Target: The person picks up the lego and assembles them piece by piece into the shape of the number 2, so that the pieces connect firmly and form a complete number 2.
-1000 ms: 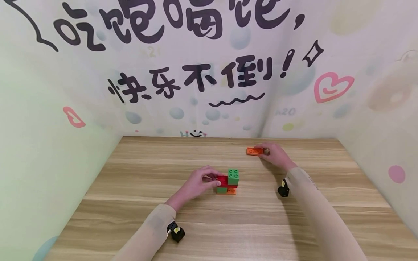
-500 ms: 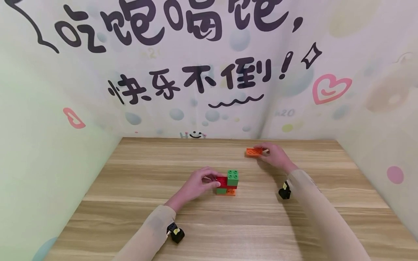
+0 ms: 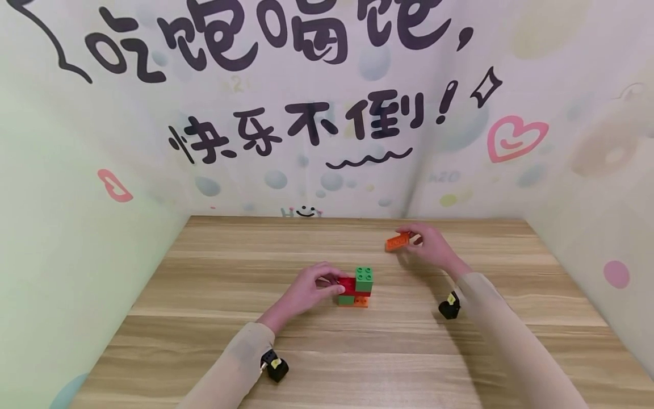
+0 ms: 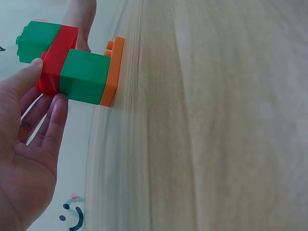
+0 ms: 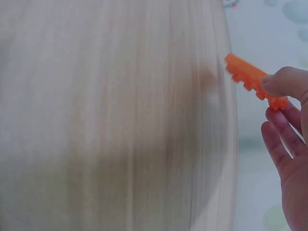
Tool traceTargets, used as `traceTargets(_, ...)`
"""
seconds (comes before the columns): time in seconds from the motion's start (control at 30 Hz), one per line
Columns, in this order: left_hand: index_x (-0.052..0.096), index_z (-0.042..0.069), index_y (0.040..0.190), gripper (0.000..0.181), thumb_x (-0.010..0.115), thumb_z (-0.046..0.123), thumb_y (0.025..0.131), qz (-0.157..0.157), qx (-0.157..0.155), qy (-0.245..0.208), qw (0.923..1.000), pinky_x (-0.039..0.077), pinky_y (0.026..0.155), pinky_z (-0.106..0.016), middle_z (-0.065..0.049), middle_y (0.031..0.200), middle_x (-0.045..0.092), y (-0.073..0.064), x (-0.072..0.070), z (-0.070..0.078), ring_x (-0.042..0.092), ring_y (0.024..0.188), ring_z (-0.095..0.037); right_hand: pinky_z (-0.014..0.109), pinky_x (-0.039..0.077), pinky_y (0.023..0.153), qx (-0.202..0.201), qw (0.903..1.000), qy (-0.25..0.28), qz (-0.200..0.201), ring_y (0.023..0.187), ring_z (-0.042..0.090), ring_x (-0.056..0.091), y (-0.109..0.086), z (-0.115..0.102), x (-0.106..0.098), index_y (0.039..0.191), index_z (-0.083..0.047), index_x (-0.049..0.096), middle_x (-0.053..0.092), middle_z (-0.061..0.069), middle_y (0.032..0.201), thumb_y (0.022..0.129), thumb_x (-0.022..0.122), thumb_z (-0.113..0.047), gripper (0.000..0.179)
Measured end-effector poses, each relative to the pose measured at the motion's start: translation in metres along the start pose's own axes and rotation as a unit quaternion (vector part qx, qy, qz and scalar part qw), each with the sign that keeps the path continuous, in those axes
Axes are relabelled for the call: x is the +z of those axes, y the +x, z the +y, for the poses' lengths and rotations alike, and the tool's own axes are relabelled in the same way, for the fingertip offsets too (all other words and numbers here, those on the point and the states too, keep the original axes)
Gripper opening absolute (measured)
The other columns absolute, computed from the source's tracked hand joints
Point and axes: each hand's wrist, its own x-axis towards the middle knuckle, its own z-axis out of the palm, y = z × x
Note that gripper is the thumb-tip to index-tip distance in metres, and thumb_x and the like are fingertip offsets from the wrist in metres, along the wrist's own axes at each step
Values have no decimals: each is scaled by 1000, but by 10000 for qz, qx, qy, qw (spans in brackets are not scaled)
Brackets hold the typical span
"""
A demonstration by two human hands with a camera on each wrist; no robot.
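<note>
A small stack of toy building bricks stands near the middle of the table. It has an orange plate (image 3: 361,301) at the bottom, a green brick (image 4: 85,76) on its left part, a red brick (image 4: 57,60) across that, and another green brick (image 3: 364,278) on top at the right. My left hand (image 3: 305,291) pinches the red brick between thumb and fingers. Farther back and to the right, my right hand (image 3: 431,246) pinches one end of an orange brick (image 3: 397,242). That brick is thin and tilted, its studs (image 5: 247,86) facing down toward the table.
The wooden table (image 3: 245,238) ends at a printed cloth wall (image 3: 306,187) close behind the orange brick. Side walls flank it left and right. Black wrist cameras (image 3: 276,366) hang below both sleeves.
The orange brick in my right hand has come off the table and tilted, its left end swinging toward me. My left hand and the stack have stayed in place.
</note>
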Motion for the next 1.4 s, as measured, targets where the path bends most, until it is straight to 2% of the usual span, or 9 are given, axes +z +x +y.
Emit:
traceTargets(0.27,71,11,115,25,72,15,90,-15,6,-29,10000,58,84,-22,-7,109,67,0,0,0,64,97,-16,40,56,85,149,9992,316,185,104,29,65,-5,-9,0,124,-1,63,69,18,118,84,75,-2,42)
traceTargets(0.53,71,11,114,25,72,16,90,-4,29,-130,9999,58,85,-24,-8,109,67,0,1,1,65,97,-17,47,57,90,277,9969,623,380,106,35,66,-8,-15,-6,122,0,62,68,19,118,87,72,-3,37)
traceTargets(0.77,71,11,115,25,72,17,91,10,20,-115,9999,58,85,-24,-8,109,67,1,0,0,64,97,-16,32,60,84,180,9945,984,306,104,33,69,-5,-19,-10,124,-3,60,67,20,120,87,72,-3,39)
traceTargets(1.1,71,12,116,26,71,18,91,-4,27,-105,9999,58,86,-25,-8,109,66,1,1,1,64,98,-17,15,55,83,144,9920,1182,410,101,29,69,-5,-23,-13,123,0,63,70,15,119,87,74,-8,38)
traceTargets(1.27,71,12,116,27,72,18,90,-7,8,-84,10000,58,86,-26,-8,109,66,1,1,1,64,97,-16,16,54,82,143,9927,1064,544,97,21,67,-6,-30,-15,121,-4,65,71,14,117,89,73,-8,33)
traceTargets(1.4,71,12,116,27,72,17,90,0,6,-19,10000,58,85,-25,-7,109,67,2,1,1,64,97,-16,24,57,84,168,9928,1059,534,101,29,67,-7,-40,-16,122,-1,63,69,20,119,92,67,-5,31)
